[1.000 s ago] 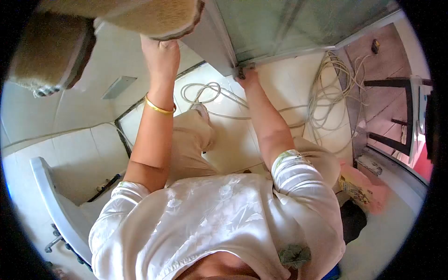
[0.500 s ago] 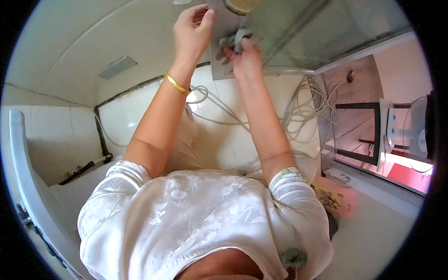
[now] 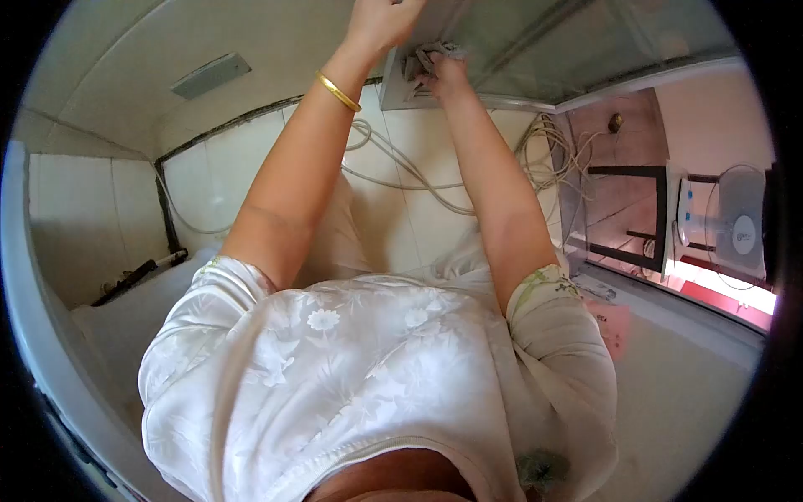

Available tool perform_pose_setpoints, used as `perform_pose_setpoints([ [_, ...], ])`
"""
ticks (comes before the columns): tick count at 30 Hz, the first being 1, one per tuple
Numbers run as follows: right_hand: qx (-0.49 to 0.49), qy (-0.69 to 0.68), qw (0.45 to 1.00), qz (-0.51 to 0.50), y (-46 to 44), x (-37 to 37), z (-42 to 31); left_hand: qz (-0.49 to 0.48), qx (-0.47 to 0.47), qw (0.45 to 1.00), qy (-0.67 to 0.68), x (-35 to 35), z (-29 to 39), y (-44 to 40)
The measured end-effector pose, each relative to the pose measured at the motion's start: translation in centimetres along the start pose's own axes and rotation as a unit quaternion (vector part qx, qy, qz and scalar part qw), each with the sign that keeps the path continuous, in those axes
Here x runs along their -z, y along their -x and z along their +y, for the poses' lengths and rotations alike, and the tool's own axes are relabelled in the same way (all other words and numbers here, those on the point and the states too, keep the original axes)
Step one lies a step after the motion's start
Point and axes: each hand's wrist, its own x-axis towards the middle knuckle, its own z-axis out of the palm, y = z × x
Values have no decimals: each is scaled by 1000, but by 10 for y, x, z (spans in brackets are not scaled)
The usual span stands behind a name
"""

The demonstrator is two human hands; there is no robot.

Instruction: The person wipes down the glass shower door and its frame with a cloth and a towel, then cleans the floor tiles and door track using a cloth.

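My right hand (image 3: 449, 77) is closed on a crumpled grey cloth (image 3: 422, 63), which lies against the lower corner of a grey-framed panel (image 3: 401, 96). Higher up and to the left, my left hand (image 3: 381, 25) is raised beside the panel's edge, a gold bangle (image 3: 338, 92) on its wrist. The upper frame edge cuts off most of its fingers, so I cannot tell what they touch.
Loops of pale hose or cable (image 3: 401, 167) run over the white tiled floor (image 3: 397, 226) to a coil (image 3: 548, 159) on the right. A dark-framed stand (image 3: 665, 217) is beyond the doorway. A pale curved rim (image 3: 25, 276) borders the left side. A grey drain-like plate (image 3: 211, 75) is upper left.
Both hands have shifted upward in view, the left also to the right and partly out of frame. My right hand has moved slightly right and still has the cloth.
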Motion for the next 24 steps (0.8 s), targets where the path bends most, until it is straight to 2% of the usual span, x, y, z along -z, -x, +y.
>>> perform_pose_setpoints([
  [5,-151,-96,983,-34,-61,35,54,-57,27,995,73,9,-12,-5],
  [7,-94,-46,990,-91,-88,46,88,-89,31,994,61,17,-11,-7],
  [8,-80,-39,990,-110,-96,50,101,-73,29,994,72,18,-12,-8],
  [9,-200,-162,966,-37,-81,38,96,-60,26,994,82,15,-15,-8],
  [12,-213,-236,945,-81,-67,35,112,-75,76,988,107,18,-10,-2],
  [13,-32,-10,989,-143,-80,40,131,-93,100,984,115,19,-6,-1],
  [14,151,216,946,-187,-103,57,165,-81,58,992,83,19,-4,-2],
  [15,316,424,822,-209,-116,70,188,-75,17,996,52,19,-3,-1],
  [16,307,430,828,-187,-109,68,188,-71,-23,997,21,16,-4,2],
  [19,266,464,836,-125,-104,60,196,-35,-10,999,-18,-4,-6,10],
  [21,223,512,825,-89,-112,58,197,-74,-58,992,-80,-13,-2,12],
  [22,192,401,890,-103,-115,56,199,-93,-81,986,-111,-16,-1,12],
  [24,130,158,971,-125,-121,54,202,-36,-89,988,-118,-24,-19,13],
])
